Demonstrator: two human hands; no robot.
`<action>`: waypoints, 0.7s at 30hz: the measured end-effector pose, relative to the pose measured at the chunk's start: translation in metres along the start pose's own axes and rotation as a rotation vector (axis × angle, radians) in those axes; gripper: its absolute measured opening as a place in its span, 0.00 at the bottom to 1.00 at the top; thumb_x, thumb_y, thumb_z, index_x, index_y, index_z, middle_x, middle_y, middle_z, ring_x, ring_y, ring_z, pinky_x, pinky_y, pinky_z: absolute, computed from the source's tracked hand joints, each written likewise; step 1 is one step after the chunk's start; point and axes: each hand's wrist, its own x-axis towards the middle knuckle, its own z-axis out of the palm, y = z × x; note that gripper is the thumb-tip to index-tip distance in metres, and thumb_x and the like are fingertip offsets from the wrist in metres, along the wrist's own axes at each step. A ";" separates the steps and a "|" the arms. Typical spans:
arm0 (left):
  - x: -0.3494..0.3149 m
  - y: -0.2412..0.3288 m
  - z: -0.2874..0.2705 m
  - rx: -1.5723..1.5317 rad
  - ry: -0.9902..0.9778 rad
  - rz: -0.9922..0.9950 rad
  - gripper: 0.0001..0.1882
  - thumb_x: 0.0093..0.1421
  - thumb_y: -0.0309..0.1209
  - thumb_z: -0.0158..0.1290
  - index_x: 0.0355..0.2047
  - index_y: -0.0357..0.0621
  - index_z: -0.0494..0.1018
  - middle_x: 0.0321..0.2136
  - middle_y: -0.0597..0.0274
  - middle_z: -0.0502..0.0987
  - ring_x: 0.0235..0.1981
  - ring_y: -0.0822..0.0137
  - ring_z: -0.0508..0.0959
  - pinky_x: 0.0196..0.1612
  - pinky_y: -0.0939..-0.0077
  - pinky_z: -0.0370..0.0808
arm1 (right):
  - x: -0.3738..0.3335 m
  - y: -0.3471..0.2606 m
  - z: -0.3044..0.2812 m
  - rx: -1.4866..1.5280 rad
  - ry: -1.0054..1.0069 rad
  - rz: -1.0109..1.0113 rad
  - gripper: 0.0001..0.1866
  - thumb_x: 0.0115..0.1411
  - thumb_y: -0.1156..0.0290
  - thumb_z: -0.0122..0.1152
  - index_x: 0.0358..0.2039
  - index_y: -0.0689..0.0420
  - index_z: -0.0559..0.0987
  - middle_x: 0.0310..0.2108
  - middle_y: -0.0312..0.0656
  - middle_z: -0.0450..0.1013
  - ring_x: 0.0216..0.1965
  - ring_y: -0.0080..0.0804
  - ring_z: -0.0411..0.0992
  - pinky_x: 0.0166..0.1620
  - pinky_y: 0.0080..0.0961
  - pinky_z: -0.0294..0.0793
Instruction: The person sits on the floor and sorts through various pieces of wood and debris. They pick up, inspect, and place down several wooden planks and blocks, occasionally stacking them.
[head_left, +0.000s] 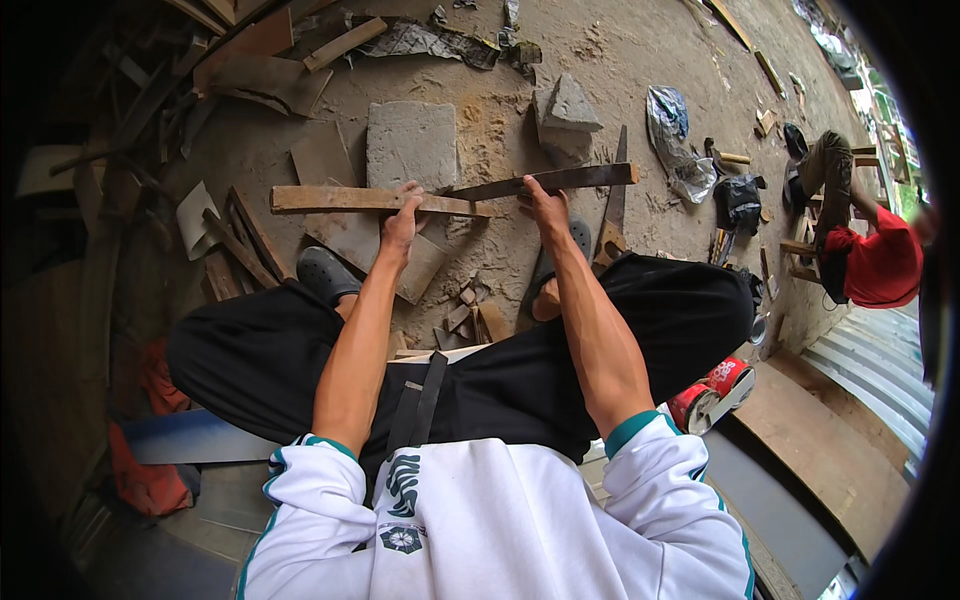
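Note:
My left hand (402, 222) is closed around a light brown wooden stick (325, 199), which lies nearly level in front of me. In my right hand (546, 212) is a darker wooden stick (595, 176), tilted slightly up toward the right. The inner ends of the two sticks meet or overlap between my hands; whether they touch I cannot tell. Just beyond my left hand sits a grey concrete block (410, 145) on the ground. A handsaw (615, 205) stands or leans near my right foot, partly behind the darker stick.
Short wood offcuts (465, 315) lie between my feet. Scrap boards (265, 80) are heaped at the left. A broken concrete lump (570, 105) stands ahead. Crumpled silver sheeting (680, 145) and a black bag (740, 200) lie rightward, near a person in red (885, 260). Red cans (712, 395) are beside me.

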 end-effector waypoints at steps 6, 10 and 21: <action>0.003 -0.015 -0.013 -0.137 0.049 0.000 0.28 0.59 0.32 0.56 0.59 0.59 0.61 0.56 0.56 0.67 0.62 0.58 0.60 0.63 0.46 0.53 | 0.005 0.005 -0.010 -0.037 -0.067 0.049 0.24 0.56 0.57 0.65 0.45 0.63 0.75 0.45 0.46 0.73 0.45 0.42 0.74 0.47 0.38 0.75; 0.013 -0.027 -0.027 -0.216 0.187 -0.008 0.31 0.57 0.31 0.59 0.59 0.49 0.61 0.54 0.54 0.67 0.58 0.58 0.65 0.61 0.45 0.59 | 0.003 0.006 -0.011 -0.046 -0.068 0.021 0.22 0.55 0.58 0.66 0.42 0.62 0.76 0.42 0.45 0.74 0.42 0.38 0.75 0.44 0.35 0.76; 0.012 -0.042 -0.004 -0.284 0.273 -0.070 0.35 0.56 0.41 0.59 0.54 0.27 0.60 0.58 0.45 0.57 0.60 0.51 0.61 0.59 0.50 0.68 | -0.008 -0.010 0.003 -0.050 0.024 -0.112 0.13 0.56 0.61 0.64 0.29 0.60 0.77 0.22 0.35 0.73 0.23 0.23 0.72 0.29 0.21 0.72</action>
